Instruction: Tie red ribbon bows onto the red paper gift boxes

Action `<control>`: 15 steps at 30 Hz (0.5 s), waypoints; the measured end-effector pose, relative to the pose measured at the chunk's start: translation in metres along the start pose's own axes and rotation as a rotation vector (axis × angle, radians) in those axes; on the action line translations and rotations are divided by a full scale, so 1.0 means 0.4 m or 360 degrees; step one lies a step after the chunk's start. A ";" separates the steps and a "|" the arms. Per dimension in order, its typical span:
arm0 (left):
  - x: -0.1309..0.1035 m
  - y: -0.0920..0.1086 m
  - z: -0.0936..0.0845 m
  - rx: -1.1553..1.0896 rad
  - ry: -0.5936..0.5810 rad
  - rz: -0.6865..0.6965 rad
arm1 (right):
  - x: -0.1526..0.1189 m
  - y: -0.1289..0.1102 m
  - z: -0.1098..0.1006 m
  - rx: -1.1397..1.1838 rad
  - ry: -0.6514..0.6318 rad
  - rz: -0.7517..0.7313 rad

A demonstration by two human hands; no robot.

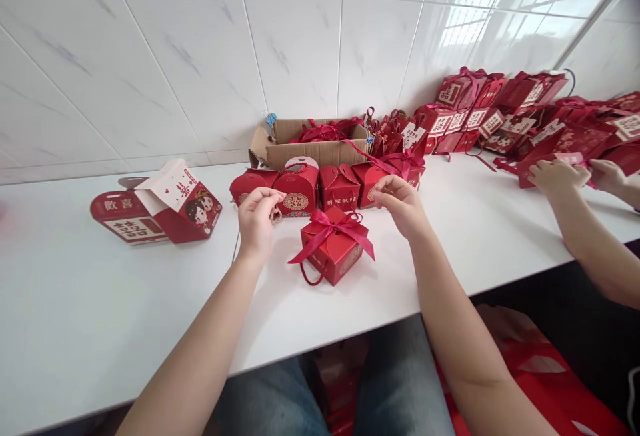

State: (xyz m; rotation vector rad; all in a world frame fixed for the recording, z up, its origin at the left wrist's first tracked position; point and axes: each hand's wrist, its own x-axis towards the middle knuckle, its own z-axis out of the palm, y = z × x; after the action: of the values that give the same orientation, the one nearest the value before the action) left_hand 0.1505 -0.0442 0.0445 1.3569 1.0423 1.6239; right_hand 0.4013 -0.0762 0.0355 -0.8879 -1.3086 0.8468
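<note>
A red gift box (345,264) stands in front of me, a magenta ribbon bow (336,226) tied on its top and a dark red cord handle hanging at its front. To its upper left is my left hand (257,217), thumb and fingers pinched; a small brownish bit shows under the fingertips, too small to name. My right hand (401,204) is raised to the upper right of the box, its fingers bent and slightly apart with nothing visible in them. Neither hand touches the bow. Several red boxes (339,186) stand in a row just behind.
Behind the row is a cardboard box (305,154) of magenta ribbons, with blue binder clips. A red and white carton (165,209) lies at left on the white table (130,316). Stacked gift boxes (460,113) line the tiled wall; another person's hands (560,176) work at right.
</note>
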 end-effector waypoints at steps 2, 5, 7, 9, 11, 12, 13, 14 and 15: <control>-0.004 -0.003 0.000 0.0020 -0.0067 0.0014 | -0.002 -0.009 -0.008 -0.0081 -0.0098 0.0104; -0.024 -0.010 0.014 0.0169 -0.0347 0.0017 | -0.007 -0.021 -0.012 -0.0254 -0.0361 0.0342; -0.042 -0.014 0.028 0.0258 -0.0532 -0.0066 | -0.008 -0.024 -0.012 -0.0291 -0.0462 0.0485; -0.058 -0.017 0.039 0.0273 -0.0684 -0.0200 | -0.008 -0.023 -0.008 -0.0218 -0.0511 0.0577; -0.068 -0.020 0.046 0.0233 -0.0773 -0.0299 | -0.007 -0.020 -0.003 -0.0086 -0.0552 0.0615; -0.070 -0.022 0.048 0.0207 -0.0793 -0.0328 | -0.006 -0.018 0.001 -0.0013 -0.0571 0.0620; -0.072 -0.023 0.049 0.0183 -0.0802 -0.0348 | -0.006 -0.016 0.005 0.0055 -0.0587 0.0624; -0.073 -0.024 0.050 0.0166 -0.0807 -0.0364 | -0.006 -0.013 0.009 0.0113 -0.0604 0.0630; -0.074 -0.025 0.050 0.0156 -0.0811 -0.0379 | -0.006 -0.011 0.014 0.0157 -0.0625 0.0642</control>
State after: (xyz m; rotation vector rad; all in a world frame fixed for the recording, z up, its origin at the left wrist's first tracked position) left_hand 0.1750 -0.0653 0.0266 1.5378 0.9342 0.9896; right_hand 0.3955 -0.0798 0.0389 -0.9531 -1.4273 1.4465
